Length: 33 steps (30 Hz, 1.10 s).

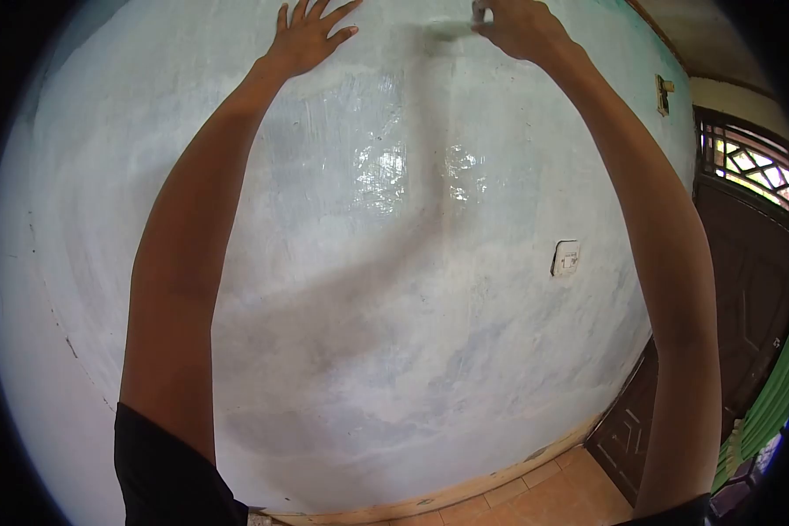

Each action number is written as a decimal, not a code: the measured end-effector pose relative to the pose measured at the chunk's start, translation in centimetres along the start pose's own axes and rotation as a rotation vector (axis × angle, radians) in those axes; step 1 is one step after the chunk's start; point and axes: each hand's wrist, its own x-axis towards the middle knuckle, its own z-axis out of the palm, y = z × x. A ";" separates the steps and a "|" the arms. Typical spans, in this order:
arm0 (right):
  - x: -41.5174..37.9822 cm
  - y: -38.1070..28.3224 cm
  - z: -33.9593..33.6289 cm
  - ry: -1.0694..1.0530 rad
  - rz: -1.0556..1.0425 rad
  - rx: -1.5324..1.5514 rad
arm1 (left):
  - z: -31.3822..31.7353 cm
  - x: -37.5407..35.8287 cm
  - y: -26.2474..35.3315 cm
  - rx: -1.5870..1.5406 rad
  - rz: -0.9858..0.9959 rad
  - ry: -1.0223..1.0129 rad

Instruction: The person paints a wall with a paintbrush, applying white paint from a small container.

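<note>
My left hand (307,37) is raised high against the pale wall (342,158), fingers spread and palm toward the surface. Up at the top edge of the view, my right hand (522,31) is closed around a small grey tool (479,12), mostly cut off by the frame; I cannot tell its kind. A blurred dark band lies on the wall just left of this hand. Below, between my arms, the whitish coating looks wet and glossy, with bright reflections, and a soft arm shadow crosses it.
A white wall socket (566,258) sits at the right, and a fixture (664,94) is mounted higher up. Further right stands a dark brown door (736,254) under a latticed window (752,161), with green cloth (767,403) beside it. Orange floor tiles (535,491) meet the wall's base.
</note>
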 end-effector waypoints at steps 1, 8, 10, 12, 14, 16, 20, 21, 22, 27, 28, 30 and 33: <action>0.4 0.5 1.0 0.043 -0.038 -0.031 | 0.2 0.1 -0.1 0.019 0.003 -0.013; -1.3 -2.1 2.1 -0.039 0.031 -0.071 | 2.6 -0.4 -0.6 0.277 0.012 0.172; -0.8 -1.9 0.0 -0.129 0.037 -0.073 | 2.3 -0.3 0.1 0.453 -0.069 0.058; 0.3 -1.5 -0.1 -0.096 0.085 -0.042 | 2.2 -0.3 0.2 0.453 -0.070 0.086; 1.1 -1.0 1.1 -0.001 0.069 -0.090 | 2.5 -0.4 0.1 0.427 -0.062 0.110; -0.3 -1.6 3.1 0.045 0.028 -0.120 | 2.5 -0.6 -0.2 0.379 -0.045 0.135; -3.2 -2.2 2.5 -0.106 0.046 -0.040 | 1.8 -0.9 0.3 0.398 -0.069 0.091; -3.2 -1.9 1.8 -0.178 0.064 -0.035 | 1.9 -0.8 0.2 0.399 -0.067 0.101; -2.8 -1.1 1.7 -0.120 0.085 -0.052 | 2.1 -0.7 0.2 0.398 -0.064 0.111; -1.9 -0.8 2.1 0.016 0.130 -0.011 | 2.1 -0.8 0.1 0.346 -0.051 0.158; -2.7 -1.2 3.6 0.033 0.125 -0.016 | 2.0 -0.8 0.3 0.342 -0.059 0.152; -4.0 -2.1 3.8 -0.029 0.115 -0.001 | 2.0 -0.8 0.0 0.323 -0.048 0.174; -4.7 -2.1 2.0 -0.171 0.097 0.051 | 2.1 -1.0 -0.1 0.305 -0.054 0.185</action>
